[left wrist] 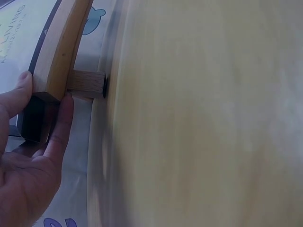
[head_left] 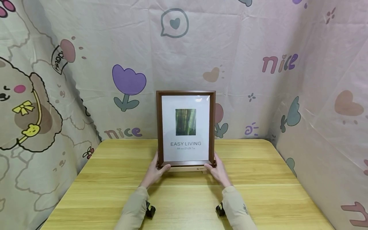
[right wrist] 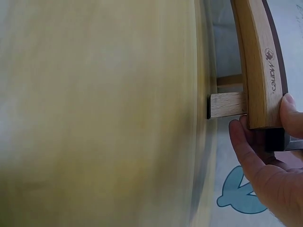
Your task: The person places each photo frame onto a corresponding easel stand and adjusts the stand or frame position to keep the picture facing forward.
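Observation:
A brown picture frame (head_left: 185, 127) with an "EASY LIVING" insert stands upright near the table's back edge. Under its lower edge runs the light wooden ledge of a stand (head_left: 187, 169), which has short feet in both wrist views. My left hand (head_left: 154, 172) holds the frame's lower left corner, thumb in front and fingers (left wrist: 61, 120) beneath the ledge's end. At the lower right corner, my right hand (head_left: 219, 172) grips likewise, its thumb against the front and its fingers (right wrist: 246, 149) below. The back of the frame is hidden.
The wooden table (head_left: 115, 185) spreads out on both sides of the frame. Patterned cloth (head_left: 184, 57) hangs close behind the table and along both sides. A small black device (head_left: 150, 210) is worn at each wrist.

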The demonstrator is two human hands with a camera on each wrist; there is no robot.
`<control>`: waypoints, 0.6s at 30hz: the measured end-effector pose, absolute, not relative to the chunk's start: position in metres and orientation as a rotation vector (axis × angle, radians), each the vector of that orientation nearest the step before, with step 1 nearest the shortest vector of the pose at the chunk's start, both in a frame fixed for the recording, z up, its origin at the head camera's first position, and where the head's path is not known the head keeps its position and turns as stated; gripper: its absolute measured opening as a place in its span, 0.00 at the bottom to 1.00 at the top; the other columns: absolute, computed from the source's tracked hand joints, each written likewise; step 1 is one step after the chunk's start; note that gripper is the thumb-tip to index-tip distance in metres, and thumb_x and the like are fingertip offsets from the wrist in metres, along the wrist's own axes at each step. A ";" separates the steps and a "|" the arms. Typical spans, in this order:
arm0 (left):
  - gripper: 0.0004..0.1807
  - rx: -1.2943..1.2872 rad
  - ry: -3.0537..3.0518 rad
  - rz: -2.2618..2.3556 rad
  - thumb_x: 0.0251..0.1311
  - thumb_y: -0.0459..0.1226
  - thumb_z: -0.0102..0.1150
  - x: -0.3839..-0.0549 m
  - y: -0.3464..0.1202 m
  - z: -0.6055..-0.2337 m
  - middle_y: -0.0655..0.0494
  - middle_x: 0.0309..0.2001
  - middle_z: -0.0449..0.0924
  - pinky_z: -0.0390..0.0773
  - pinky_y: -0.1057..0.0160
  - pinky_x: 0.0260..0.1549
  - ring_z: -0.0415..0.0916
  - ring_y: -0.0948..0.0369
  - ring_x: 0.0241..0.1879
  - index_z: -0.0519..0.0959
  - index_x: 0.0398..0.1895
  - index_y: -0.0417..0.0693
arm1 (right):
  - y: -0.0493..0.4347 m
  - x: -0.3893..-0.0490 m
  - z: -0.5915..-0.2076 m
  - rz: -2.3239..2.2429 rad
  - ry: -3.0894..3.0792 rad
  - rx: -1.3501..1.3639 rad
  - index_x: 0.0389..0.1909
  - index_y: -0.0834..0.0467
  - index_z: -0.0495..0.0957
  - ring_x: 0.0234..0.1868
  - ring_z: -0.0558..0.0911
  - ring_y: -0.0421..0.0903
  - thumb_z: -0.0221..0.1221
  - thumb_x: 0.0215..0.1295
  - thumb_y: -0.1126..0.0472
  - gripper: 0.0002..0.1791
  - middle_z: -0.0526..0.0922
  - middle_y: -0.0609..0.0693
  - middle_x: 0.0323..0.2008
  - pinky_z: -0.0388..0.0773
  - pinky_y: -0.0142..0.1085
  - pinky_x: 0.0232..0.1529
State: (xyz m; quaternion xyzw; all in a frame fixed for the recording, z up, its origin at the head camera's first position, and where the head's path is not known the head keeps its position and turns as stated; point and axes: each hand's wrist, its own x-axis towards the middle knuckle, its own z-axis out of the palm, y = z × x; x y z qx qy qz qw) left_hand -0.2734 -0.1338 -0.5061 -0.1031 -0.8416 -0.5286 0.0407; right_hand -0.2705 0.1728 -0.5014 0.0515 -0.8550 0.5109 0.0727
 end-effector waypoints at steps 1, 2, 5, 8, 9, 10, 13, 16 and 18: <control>0.56 -0.317 -2.580 -1.613 0.64 0.43 0.66 -0.273 -0.135 -0.506 0.37 0.81 0.41 0.54 0.37 0.75 0.49 0.35 0.77 0.35 0.82 0.49 | 0.172 -0.271 -0.501 1.538 -2.567 0.153 0.80 0.59 0.50 0.56 0.81 0.67 0.64 0.64 0.67 0.47 0.77 0.73 0.59 0.73 0.61 0.65; 0.56 -0.320 -2.581 -1.608 0.64 0.44 0.66 -0.273 -0.135 -0.507 0.38 0.81 0.40 0.54 0.37 0.75 0.49 0.35 0.77 0.35 0.82 0.49 | 0.171 -0.271 -0.501 1.540 -2.566 0.150 0.80 0.59 0.50 0.56 0.81 0.67 0.64 0.64 0.67 0.47 0.77 0.73 0.60 0.73 0.61 0.65; 0.56 -0.320 -2.583 -1.607 0.65 0.44 0.66 -0.273 -0.138 -0.508 0.38 0.81 0.39 0.53 0.37 0.75 0.49 0.35 0.77 0.35 0.83 0.50 | 0.168 -0.271 -0.501 1.546 -2.560 0.154 0.80 0.59 0.50 0.56 0.81 0.67 0.64 0.64 0.67 0.47 0.77 0.73 0.60 0.73 0.60 0.65; 0.57 -0.314 -2.585 -1.607 0.64 0.45 0.66 -0.273 -0.141 -0.510 0.38 0.81 0.38 0.53 0.37 0.75 0.48 0.35 0.77 0.34 0.82 0.50 | 0.165 -0.271 -0.500 1.545 -2.555 0.163 0.79 0.59 0.51 0.55 0.82 0.66 0.64 0.64 0.67 0.46 0.78 0.73 0.59 0.74 0.60 0.64; 0.57 -0.308 -2.589 -1.607 0.64 0.45 0.66 -0.273 -0.142 -0.510 0.39 0.82 0.38 0.54 0.37 0.75 0.48 0.35 0.77 0.34 0.83 0.51 | 0.165 -0.271 -0.500 1.548 -2.556 0.163 0.79 0.59 0.51 0.55 0.82 0.66 0.64 0.64 0.67 0.46 0.78 0.73 0.59 0.75 0.60 0.64; 0.57 -0.305 -2.592 -1.604 0.64 0.45 0.66 -0.273 -0.143 -0.510 0.39 0.82 0.37 0.54 0.37 0.75 0.47 0.35 0.77 0.34 0.82 0.51 | 0.164 -0.271 -0.500 1.547 -2.555 0.167 0.79 0.58 0.51 0.54 0.82 0.66 0.64 0.64 0.68 0.46 0.78 0.73 0.58 0.76 0.59 0.63; 0.56 -0.299 -2.590 -1.600 0.65 0.45 0.66 -0.272 -0.145 -0.511 0.39 0.82 0.38 0.53 0.36 0.75 0.47 0.35 0.77 0.35 0.83 0.51 | 0.161 -0.270 -0.500 1.548 -2.552 0.178 0.79 0.59 0.52 0.53 0.83 0.65 0.64 0.64 0.68 0.46 0.79 0.73 0.57 0.77 0.59 0.61; 0.56 -0.301 -2.586 -1.602 0.65 0.45 0.65 -0.272 -0.147 -0.510 0.39 0.82 0.39 0.53 0.37 0.75 0.48 0.35 0.77 0.35 0.83 0.51 | 0.159 -0.270 -0.500 1.555 -2.554 0.178 0.79 0.59 0.51 0.53 0.83 0.64 0.64 0.64 0.68 0.46 0.80 0.72 0.56 0.78 0.58 0.61; 0.56 -0.307 -2.583 -1.604 0.65 0.45 0.65 -0.271 -0.148 -0.509 0.39 0.82 0.39 0.53 0.37 0.75 0.49 0.35 0.77 0.35 0.83 0.52 | 0.159 -0.270 -0.500 1.553 -2.558 0.178 0.79 0.59 0.51 0.53 0.83 0.64 0.64 0.64 0.68 0.46 0.80 0.72 0.56 0.78 0.58 0.62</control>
